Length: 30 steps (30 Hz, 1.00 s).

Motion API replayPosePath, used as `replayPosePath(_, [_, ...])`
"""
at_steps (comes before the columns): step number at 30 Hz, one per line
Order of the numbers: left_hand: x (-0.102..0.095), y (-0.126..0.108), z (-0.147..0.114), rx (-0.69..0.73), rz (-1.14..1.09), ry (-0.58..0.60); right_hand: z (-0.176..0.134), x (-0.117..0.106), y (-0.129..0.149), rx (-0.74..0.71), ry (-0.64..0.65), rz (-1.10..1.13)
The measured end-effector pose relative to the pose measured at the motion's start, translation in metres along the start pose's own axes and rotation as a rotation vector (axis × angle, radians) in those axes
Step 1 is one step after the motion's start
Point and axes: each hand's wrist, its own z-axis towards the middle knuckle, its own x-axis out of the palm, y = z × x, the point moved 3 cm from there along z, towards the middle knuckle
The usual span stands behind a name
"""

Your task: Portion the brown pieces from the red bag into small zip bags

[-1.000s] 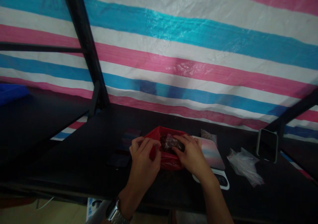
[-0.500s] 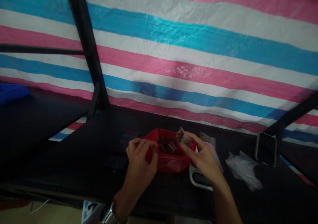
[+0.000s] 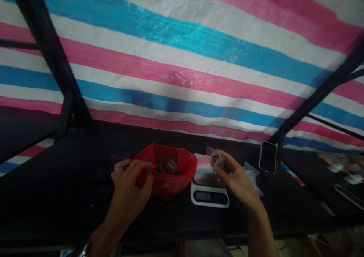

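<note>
An opened red plastic bag [image 3: 170,186] sits on the black table, with small brown pieces [image 3: 162,161] and a little clear scoop-like piece [image 3: 171,166] inside. My left hand [image 3: 132,183] pinches the bag's left rim. In my right hand [image 3: 234,177] is a small clear plastic bag [image 3: 216,159] with brown bits in it, gripped between thumb and fingers. That hand hovers over the right side of a white digital scale [image 3: 209,198], whose plate stands just right of the red bag. I cannot read the scale's display.
Behind my right hand lies another small clear bag [image 3: 209,150]. Empty clear bags [image 3: 253,177] rest farther right, and a phone [image 3: 267,157] leans upright by the black frame post. A striped plastic sheet [image 3: 182,78] hangs behind the table [image 3: 167,219].
My right hand has carried the small bag from above the red bag to over the scale. My left hand still grips the red bag's rim. The camera view has swung right.
</note>
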Motion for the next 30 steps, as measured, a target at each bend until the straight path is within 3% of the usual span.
replayPosePath(4, [0.002, -0.008, 0.000, 0.005, -0.005, 0.012, 0.004, -0.003, -0.013, -0.027, 0.011, -0.385])
replayPosePath(7, [0.004, -0.016, -0.002, -0.010, -0.013, 0.034, 0.006, -0.002, -0.022, -0.048, 0.042, -0.522])
replayPosePath(17, [0.004, -0.024, -0.009, -0.054, -0.076, 0.103, 0.016, -0.008, -0.019, -0.157, -0.075, -0.521])
replayPosePath(30, [-0.009, -0.015, -0.004, -0.084, -0.027, 0.094, 0.003, -0.019, 0.010, -0.211, -0.558, -0.372])
